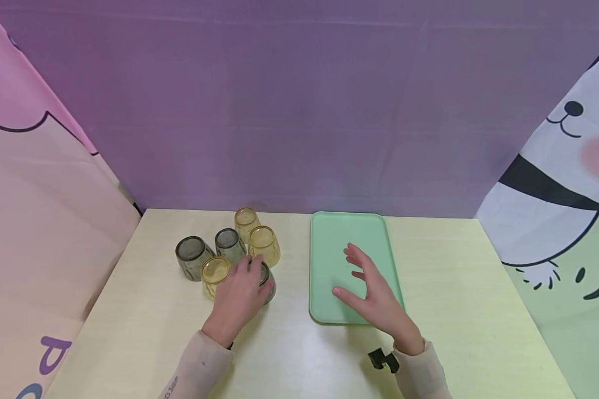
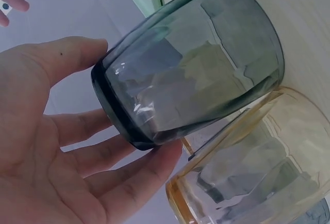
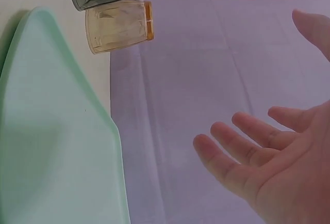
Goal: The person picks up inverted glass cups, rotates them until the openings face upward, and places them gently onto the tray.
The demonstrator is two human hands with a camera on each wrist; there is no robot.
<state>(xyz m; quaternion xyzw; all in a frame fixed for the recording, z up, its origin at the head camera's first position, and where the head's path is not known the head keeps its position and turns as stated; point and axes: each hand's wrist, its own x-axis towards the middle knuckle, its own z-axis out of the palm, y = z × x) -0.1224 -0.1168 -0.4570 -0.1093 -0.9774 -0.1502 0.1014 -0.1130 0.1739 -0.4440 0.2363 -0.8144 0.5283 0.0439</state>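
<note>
My left hand is over a smoky grey glass that stands upside down on the table. In the left wrist view, its thumb and fingers lie around the thick base of that grey glass. Beside it is an amber glass. Farther back and left stand other upturned glasses: a grey glass, a smaller grey glass and an amber glass. My right hand hovers over the green tray, fingers spread and holding nothing.
The tray lies flat, right of the glasses, on a pale wooden table. A purple cloth hangs behind the table. Printed panels flank it, a panda on the right. Another amber glass stands near the back edge.
</note>
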